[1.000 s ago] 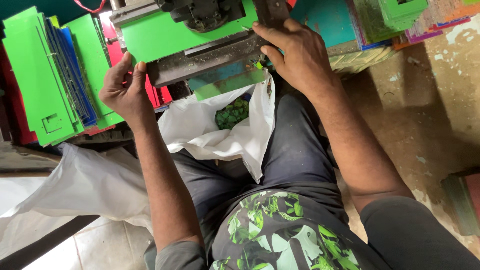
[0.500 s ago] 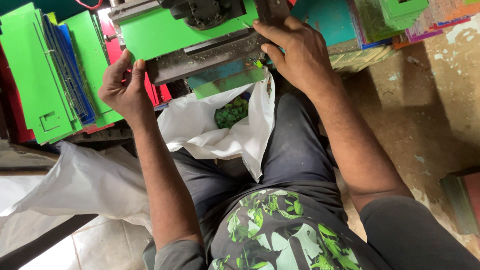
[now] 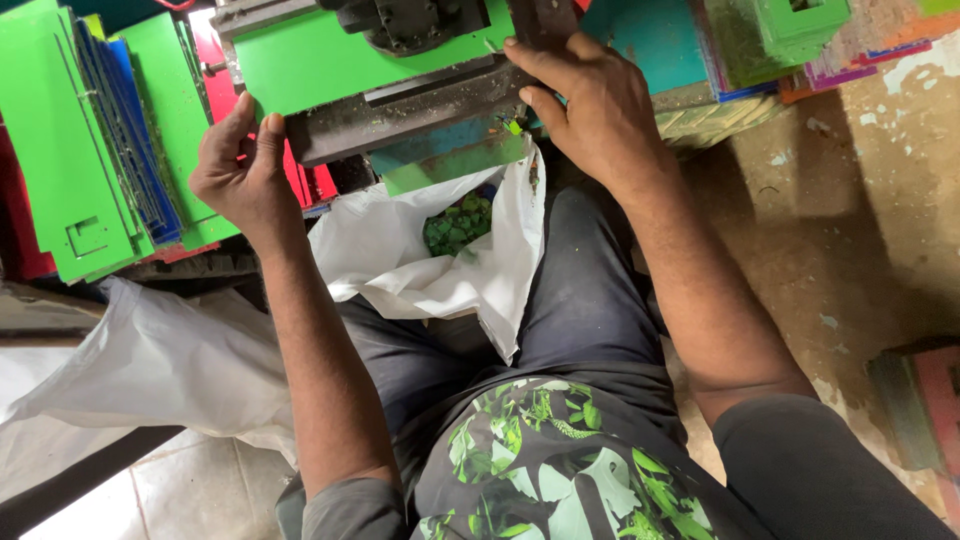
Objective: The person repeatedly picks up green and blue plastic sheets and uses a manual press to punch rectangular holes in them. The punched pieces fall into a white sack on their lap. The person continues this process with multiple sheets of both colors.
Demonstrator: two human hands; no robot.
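Note:
A bright green plastic sheet (image 3: 330, 60) lies across a dark metal press (image 3: 400, 115) at the top of the head view. My left hand (image 3: 240, 170) pinches the sheet's left edge between thumb and fingers. My right hand (image 3: 590, 110) grips the sheet's right end where it meets the press, fingers on top and thumb below. Under the press, an open white bag (image 3: 450, 285) sits between my knees with small green offcuts (image 3: 460, 225) inside.
A stack of green and blue sheets (image 3: 90, 170) stands at the left, with red ones behind it. More coloured sheets and a green box (image 3: 790, 30) lie at the top right. A large white sack (image 3: 150, 360) rests by my left leg. Bare worn floor (image 3: 850, 230) is at the right.
Almost nothing. My left hand has edged slightly up along the sheet's left edge. My right hand stays where it was.

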